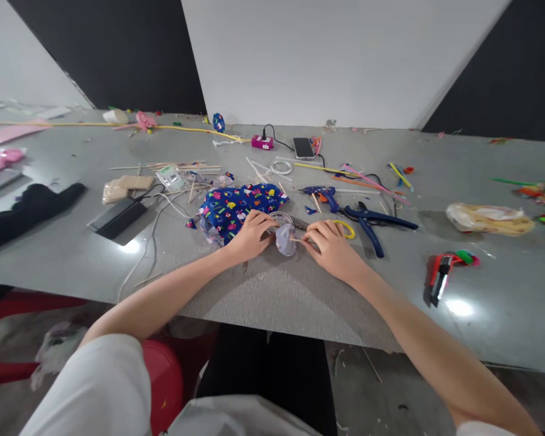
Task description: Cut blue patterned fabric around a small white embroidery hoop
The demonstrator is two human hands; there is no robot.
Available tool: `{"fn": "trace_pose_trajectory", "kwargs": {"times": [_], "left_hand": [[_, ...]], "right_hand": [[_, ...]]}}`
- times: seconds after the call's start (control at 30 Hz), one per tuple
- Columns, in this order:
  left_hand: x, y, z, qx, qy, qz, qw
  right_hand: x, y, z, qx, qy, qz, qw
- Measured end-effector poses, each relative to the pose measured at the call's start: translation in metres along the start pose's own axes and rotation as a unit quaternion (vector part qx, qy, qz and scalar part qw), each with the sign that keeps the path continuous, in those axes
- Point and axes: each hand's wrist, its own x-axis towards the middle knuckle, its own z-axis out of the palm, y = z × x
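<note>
Between my hands, near the table's front edge, is a small round piece of pale lavender cloth. My left hand pinches its left side, the fingertips curled. My right hand is closed on a thin wooden stick, whose tip touches the cloth; part of the stick is hidden by the fingers. Behind my left hand lies a bunched blue patterned fabric. Scissors with a yellow handle lie partly under my right hand.
Blue-handled cutters and a blue glue gun lie behind and right. Farther right are a red box cutter and a bag of rubber bands. A black adapter with a trailing cable is left; a phone is at the back.
</note>
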Motion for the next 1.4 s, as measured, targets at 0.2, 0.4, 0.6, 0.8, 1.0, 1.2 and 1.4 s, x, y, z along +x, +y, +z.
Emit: {"fn": "trace_pose_trajectory", "kwargs": {"times": [0.2, 0.4, 0.6, 0.8, 1.0, 1.2, 1.4], "left_hand": [[-0.002, 0.005, 0.004, -0.056, 0.001, 0.004, 0.998], [-0.002, 0.013, 0.005, -0.071, 0.006, 0.025, 0.997], [-0.003, 0.014, 0.004, -0.077, 0.004, 0.026, 0.997], [-0.002, 0.011, 0.006, -0.11, 0.02, 0.027, 0.993], [-0.004, 0.012, 0.012, -0.224, 0.047, -0.09, 0.969], [-0.004, 0.03, 0.012, -0.431, -0.009, -0.195, 0.881], [-0.003, 0.039, 0.012, -0.465, -0.034, -0.224, 0.856]], "right_hand": [[0.0, -0.003, -0.003, 0.046, 0.042, 0.01, 0.998], [0.0, -0.009, -0.001, 0.08, 0.041, 0.009, 0.996], [0.001, -0.012, -0.002, 0.083, 0.047, 0.013, 0.995], [-0.001, -0.013, -0.002, 0.116, 0.097, 0.015, 0.988], [-0.006, -0.019, -0.004, 0.262, 0.172, 0.101, 0.944], [-0.007, -0.024, -0.002, 0.403, 0.195, 0.152, 0.881], [-0.01, -0.023, 0.004, 0.412, 0.217, 0.125, 0.876]]}}
